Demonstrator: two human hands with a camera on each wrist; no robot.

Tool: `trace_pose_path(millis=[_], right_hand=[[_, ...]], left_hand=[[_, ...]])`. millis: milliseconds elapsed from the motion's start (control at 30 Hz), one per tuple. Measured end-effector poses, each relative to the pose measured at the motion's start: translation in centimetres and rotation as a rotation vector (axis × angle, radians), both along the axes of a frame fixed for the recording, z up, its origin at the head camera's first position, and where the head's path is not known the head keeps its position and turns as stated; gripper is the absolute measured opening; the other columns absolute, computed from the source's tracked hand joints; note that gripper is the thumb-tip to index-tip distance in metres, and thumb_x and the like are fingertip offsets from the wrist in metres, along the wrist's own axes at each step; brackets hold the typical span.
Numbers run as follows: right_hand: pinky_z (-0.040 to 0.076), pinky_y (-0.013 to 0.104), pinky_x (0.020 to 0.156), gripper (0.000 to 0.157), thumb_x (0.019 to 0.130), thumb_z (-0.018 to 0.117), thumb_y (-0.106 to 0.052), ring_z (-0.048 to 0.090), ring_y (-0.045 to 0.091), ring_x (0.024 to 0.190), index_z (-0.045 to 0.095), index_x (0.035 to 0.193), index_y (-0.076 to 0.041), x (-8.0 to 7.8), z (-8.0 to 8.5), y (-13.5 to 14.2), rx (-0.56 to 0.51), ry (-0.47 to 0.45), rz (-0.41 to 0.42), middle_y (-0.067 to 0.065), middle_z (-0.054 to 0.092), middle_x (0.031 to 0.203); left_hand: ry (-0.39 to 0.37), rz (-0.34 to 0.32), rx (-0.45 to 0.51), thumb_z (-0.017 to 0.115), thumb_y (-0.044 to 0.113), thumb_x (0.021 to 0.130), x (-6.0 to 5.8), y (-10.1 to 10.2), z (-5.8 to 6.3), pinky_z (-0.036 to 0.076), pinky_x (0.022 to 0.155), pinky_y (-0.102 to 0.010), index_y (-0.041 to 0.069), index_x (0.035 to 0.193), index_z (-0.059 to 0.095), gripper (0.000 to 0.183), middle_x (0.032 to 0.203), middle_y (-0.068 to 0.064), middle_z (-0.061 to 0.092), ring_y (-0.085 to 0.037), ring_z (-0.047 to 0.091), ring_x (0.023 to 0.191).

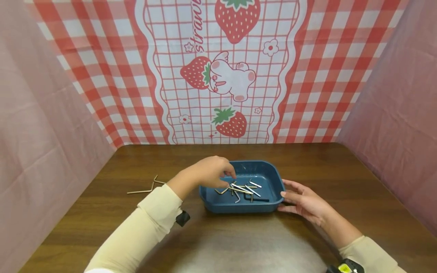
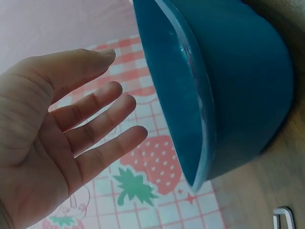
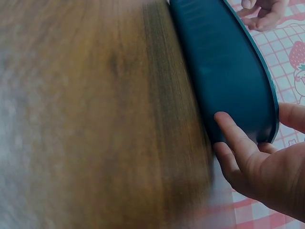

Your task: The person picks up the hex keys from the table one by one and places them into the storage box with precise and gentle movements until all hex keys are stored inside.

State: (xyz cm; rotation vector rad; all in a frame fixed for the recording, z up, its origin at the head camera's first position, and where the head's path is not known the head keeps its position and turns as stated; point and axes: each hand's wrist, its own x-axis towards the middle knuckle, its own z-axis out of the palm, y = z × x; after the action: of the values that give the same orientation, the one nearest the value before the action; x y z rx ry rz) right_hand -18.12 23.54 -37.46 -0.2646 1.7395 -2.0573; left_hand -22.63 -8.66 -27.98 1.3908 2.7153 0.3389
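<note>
A blue tray [image 1: 235, 208] with raised walls stands on the table, holding a loose heap of L-shaped hex keys [image 1: 243, 190], some silver and some brass-coloured. Among them lies a black hex key [image 1: 258, 199]. Over the tray's left side hovers my left hand [image 1: 214, 172]; its fingers are spread and slightly bent, with nothing between them in the left wrist view. My right hand [image 1: 305, 203] grips the tray's right end, thumb at the rim and fingers against the outer wall [image 3: 228, 86].
Left of the tray, brass-coloured hex keys [image 1: 141, 192] lie on the brown wooden table [image 1: 225, 242], partly behind my left forearm. A checked strawberry-print cloth [image 1: 218, 94] hangs along the back edge. Pink cloths [image 1: 389, 113] close off both sides.
</note>
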Motion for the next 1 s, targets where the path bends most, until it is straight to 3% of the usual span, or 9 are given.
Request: trace_pose_path(millis=[333,600,1000], right_hand=[[0.050,0.052,0.091,0.074,0.099,0.053,-0.007,0.063,0.028,0.105,0.003,0.151,0.009,0.1,0.0,-0.1,0.002,0.004,-0.007,0.016,0.047,0.130],[0.050,0.052,0.091,0.074,0.099,0.053,-0.007,0.063,0.029,0.105,0.002,0.151,0.009,0.1,-0.1,0.0,0.000,0.005,-0.010,0.015,0.047,0.130],[0.051,0.051,0.091,0.074,0.099,0.053,-0.007,0.064,0.030,0.104,0.003,0.151,0.009,0.1,-0.1,0.0,-0.002,0.000,-0.012,0.015,0.047,0.129]], left_hand=[[0.135,0.105,0.129,0.076,0.018,0.082,1.0,-2.9,-0.7,0.053,0.077,-0.029,0.013,0.104,0.073,0.022,0.099,0.000,0.066,-0.014,0.063,0.086],[0.214,0.186,0.141,0.081,0.027,0.077,1.8,-5.2,-0.7,0.053,0.080,-0.035,0.015,0.105,0.073,0.031,0.103,0.001,0.064,-0.015,0.060,0.090],[0.233,0.259,0.147,0.086,0.027,0.070,2.7,-8.7,-1.0,0.053,0.078,-0.038,0.012,0.105,0.073,0.040,0.103,-0.002,0.061,-0.019,0.060,0.095]])
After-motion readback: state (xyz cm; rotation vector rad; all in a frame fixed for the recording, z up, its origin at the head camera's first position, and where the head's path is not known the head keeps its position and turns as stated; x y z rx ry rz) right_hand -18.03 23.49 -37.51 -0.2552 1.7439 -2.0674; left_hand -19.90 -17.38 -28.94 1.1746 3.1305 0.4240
